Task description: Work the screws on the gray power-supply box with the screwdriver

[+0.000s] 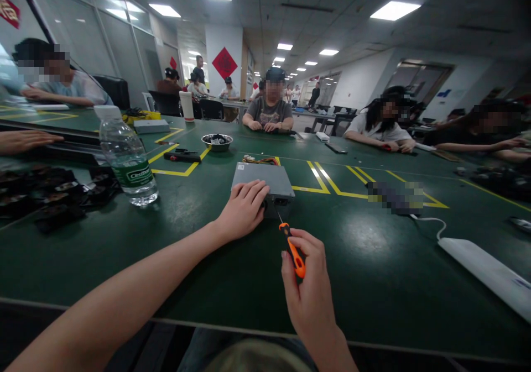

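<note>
A grey metal computer power supply [269, 177] sits on the green table in front of me, its socket side facing me. My left hand [248, 206] grips its near left part, fingers over the top and the thumb side down at the front face. Between the fingers of my right hand [309, 272] is a screwdriver [297, 258] with an orange and black handle. Its thin shaft points up and away at the socket face; whether the tip sits in a screw I cannot make out. Coloured cables [265, 160] lie behind the power supply.
Left stand a water bottle [131, 167] and a heap of black parts [53, 192]. Farther back are a metal bowl [217, 141] of small dark pieces, a black tool [182, 155] and a white cup [186, 106]. A white power strip [485, 270] lies right. Other people sit around the table.
</note>
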Motion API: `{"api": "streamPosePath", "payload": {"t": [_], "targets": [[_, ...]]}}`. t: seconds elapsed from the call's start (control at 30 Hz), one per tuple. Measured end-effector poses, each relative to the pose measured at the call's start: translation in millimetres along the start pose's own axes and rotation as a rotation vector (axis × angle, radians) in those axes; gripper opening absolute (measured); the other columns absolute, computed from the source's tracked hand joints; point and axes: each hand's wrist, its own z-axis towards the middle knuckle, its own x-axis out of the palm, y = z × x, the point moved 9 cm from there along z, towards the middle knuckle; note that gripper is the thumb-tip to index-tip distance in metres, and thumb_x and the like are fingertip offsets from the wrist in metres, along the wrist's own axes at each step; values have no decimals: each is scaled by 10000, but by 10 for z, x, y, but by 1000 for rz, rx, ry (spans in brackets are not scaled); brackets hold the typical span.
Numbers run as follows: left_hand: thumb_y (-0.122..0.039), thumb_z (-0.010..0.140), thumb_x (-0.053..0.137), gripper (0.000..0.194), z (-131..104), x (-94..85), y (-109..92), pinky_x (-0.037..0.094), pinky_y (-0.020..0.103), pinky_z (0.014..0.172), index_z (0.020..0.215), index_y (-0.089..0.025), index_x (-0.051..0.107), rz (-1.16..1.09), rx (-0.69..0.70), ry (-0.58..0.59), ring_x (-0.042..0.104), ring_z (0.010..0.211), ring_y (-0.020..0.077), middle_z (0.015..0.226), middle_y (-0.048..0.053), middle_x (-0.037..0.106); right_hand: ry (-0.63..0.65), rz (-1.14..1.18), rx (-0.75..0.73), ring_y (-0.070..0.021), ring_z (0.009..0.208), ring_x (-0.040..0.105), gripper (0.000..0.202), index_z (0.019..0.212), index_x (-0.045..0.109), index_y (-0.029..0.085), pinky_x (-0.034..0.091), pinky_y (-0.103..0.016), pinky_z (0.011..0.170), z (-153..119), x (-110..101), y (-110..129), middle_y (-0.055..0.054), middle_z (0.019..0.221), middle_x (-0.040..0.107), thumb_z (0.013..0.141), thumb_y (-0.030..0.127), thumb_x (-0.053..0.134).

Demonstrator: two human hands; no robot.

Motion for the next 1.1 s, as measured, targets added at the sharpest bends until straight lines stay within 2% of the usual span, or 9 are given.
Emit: {"api": "streamPosePath", "payload": {"t": [0.23,0.5,0.6,0.73,0.8,0.93,1.0,1.1], "targets": [[-236,861,402,431,7,-5,1,283,423,995,1280,-135,412,-5,0,-3,372,1251,261,1344,126,446,-102,3,-20,-192,1056,530,296,1140,414,187,504,-372,835,-33,-75,-41,-112,1118,528,853,127,463],[-236,856,414,436,-4,9,3,292,426,988,1278,-125,412,-2,0,-5,372,1248,264,1345,132,444,-40,-154,-68,-202,1012,556,167,1041,476,166,524,-366,792,6,-46,21,-126,1091,545,877,188,456],[-235,856,418,438,-4,4,1,291,425,990,1279,-121,413,-1,3,-5,374,1246,262,1345,132,444,12,-220,-164,-183,939,591,158,989,514,175,528,-332,764,53,-34,116,-109,1053,586,881,129,409],[-233,852,428,436,-1,-13,3,294,424,991,1275,-129,421,-3,2,-19,377,1247,264,1342,131,448,140,-285,-348,-190,889,601,233,1040,531,141,517,-328,747,141,-4,273,-110,1013,631,864,92,387],[-231,850,431,438,-1,-14,5,297,422,988,1277,-135,421,-3,-2,-22,380,1246,265,1343,128,448,180,-351,-434,-189,843,607,189,989,555,138,503,-318,708,184,-3,325,-107,981,649,868,121,411],[-234,850,433,444,-2,-17,0,296,425,990,1282,-133,416,-4,-1,-25,385,1240,263,1335,130,457,231,-456,-634,-137,624,578,129,906,560,137,452,-274,564,217,15,359,-103,937,662,875,216,463],[-232,850,433,443,-3,-13,1,297,423,991,1280,-127,418,-2,-1,-24,383,1241,260,1335,132,456,238,-448,-747,-136,667,586,122,939,542,156,459,-260,589,190,26,331,-98,946,646,849,137,463],[-229,849,431,440,-4,-3,11,298,425,989,1278,-134,422,-2,-8,-29,386,1239,258,1334,126,459,168,-391,-826,-138,750,577,184,973,510,185,468,-245,609,162,-16,205,-92,949,602,812,104,475]]}}
